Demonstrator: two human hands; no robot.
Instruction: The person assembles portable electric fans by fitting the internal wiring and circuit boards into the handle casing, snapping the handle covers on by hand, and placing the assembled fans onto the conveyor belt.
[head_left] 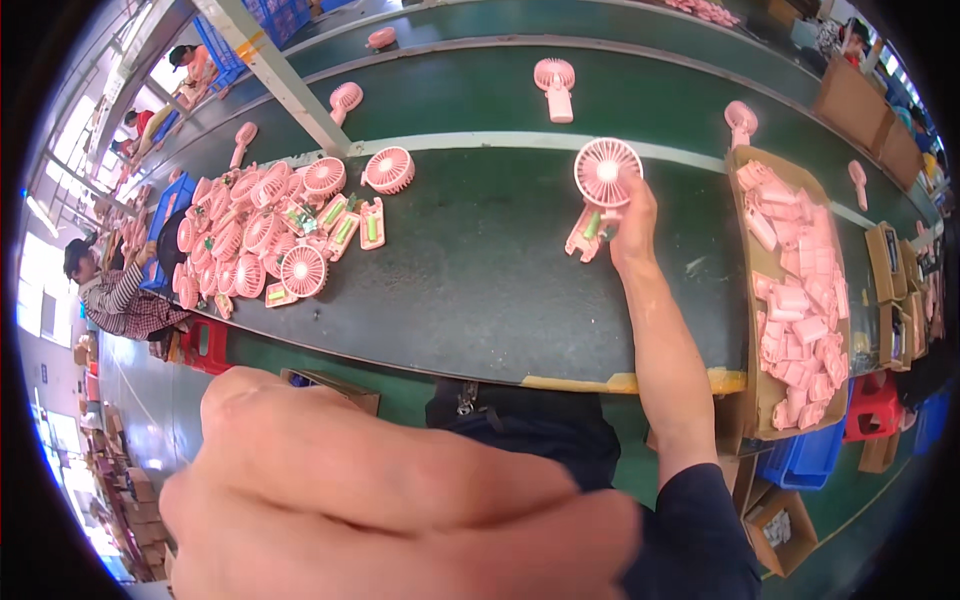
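My right hand (632, 225) reaches over the dark bench and is closed on a pink handheld fan (608, 172), its round grille facing up. Below the grille its handle part (584, 232) is uncovered, with a green battery cell showing. Very near the camera, my left hand (390, 490) fills the lower part of the head view. Its fingers are bent and pressed together; whatever they may hold is hidden. To the left on the bench lies a heap of pink fan parts (262, 228), several with open handles and green cells. One loose fan head (389, 170) sits at the heap's far right.
A cardboard box (745, 300) of pink plastic shells stands at the bench's right end. Beyond a pale rail, a green conveyor belt (450, 100) carries spaced fans, one being a whole fan (556, 90). A metal post (285, 85) rises behind the heap. A person (125, 295) sits at far left.
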